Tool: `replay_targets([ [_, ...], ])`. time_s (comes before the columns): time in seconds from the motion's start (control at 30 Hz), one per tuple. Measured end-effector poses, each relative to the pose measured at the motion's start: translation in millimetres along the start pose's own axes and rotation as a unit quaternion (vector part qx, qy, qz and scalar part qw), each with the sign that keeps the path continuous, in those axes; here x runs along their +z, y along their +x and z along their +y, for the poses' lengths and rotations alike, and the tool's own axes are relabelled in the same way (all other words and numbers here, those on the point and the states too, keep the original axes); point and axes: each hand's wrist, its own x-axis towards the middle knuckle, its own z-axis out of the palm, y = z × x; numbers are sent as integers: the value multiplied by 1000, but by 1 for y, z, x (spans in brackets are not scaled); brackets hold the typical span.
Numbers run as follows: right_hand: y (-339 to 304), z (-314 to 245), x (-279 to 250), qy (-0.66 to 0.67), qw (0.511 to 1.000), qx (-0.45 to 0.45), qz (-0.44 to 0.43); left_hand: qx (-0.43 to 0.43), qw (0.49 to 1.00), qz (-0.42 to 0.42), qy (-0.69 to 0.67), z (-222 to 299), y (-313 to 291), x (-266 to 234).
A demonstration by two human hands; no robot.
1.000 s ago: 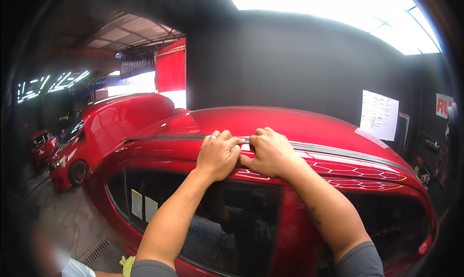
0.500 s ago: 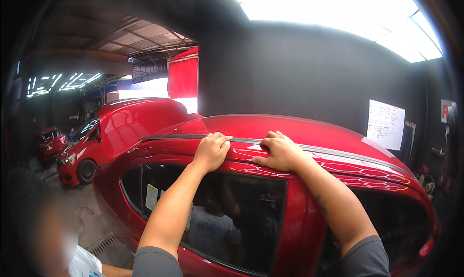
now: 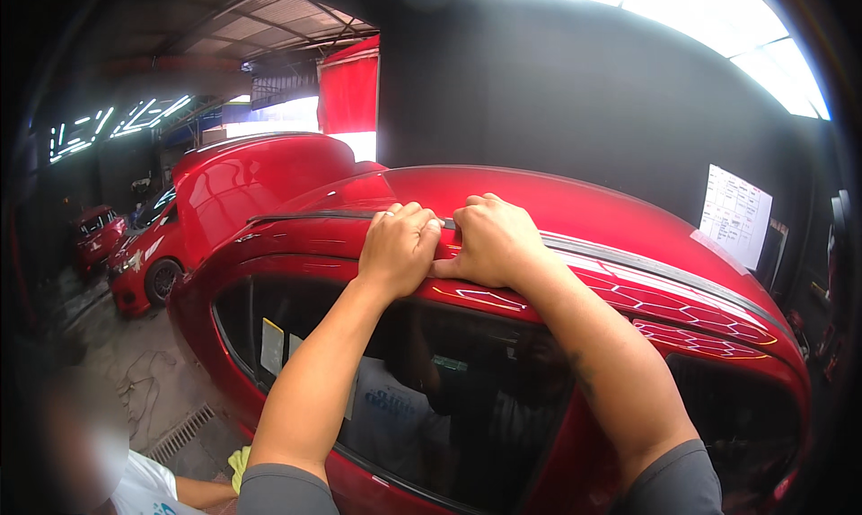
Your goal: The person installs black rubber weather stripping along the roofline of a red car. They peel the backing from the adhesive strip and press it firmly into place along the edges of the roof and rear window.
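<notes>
A long black roof trim strip (image 3: 646, 271) runs along the roof edge of a glossy red car (image 3: 503, 184). Both my hands are on it, close together above the dark side window (image 3: 449, 371). My left hand (image 3: 397, 246) has its fingers curled over the strip and its thumb pressed against it. Beside it, my right hand (image 3: 494, 241) bends its fingers over the same strip, the thumb lying on the red paint below. A short piece of strip shows between the hands; my fingers hide the rest there. Toward the left, its end appears slightly raised from the roof.
Another person in a white shirt (image 3: 148, 484) stands at the lower left, with a yellow-green cloth (image 3: 239, 466) near their arm. A second red car (image 3: 242, 187) with a raised panel is behind. Farther back is another red vehicle (image 3: 97, 237). A dark wall (image 3: 575, 111) bounds the far side.
My right hand has moved left along the strip, closing the gap to my left hand. The view has shifted, so the roof sits higher. A yellow-green cloth now shows by the other person.
</notes>
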Motion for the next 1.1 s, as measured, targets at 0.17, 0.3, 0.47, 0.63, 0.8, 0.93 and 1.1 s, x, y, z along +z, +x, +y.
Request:
replay_targets([
  [0.17,-26,26,3,29,999,-17,-18,9,1000,-4,-10,-10,-4,7],
  [0.3,-109,75,-34,11,999,32,-24,25,1000,8,8,-14,-4,0],
  [0.47,-192,125,-54,-14,995,92,29,98,995,-24,20,10,3,11],
  [0.63,-189,136,-46,-49,994,84,46,209,974,-83,-38,146,30,58],
  [0.8,-184,135,-65,-22,997,76,14,106,993,-51,26,187,33,66],
  [0.93,-194,141,-61,-29,996,83,-3,61,996,-67,-2,194,40,80],
  [1.1,-292,200,-71,-24,987,147,52,45,998,-44,5,204,37,83],
])
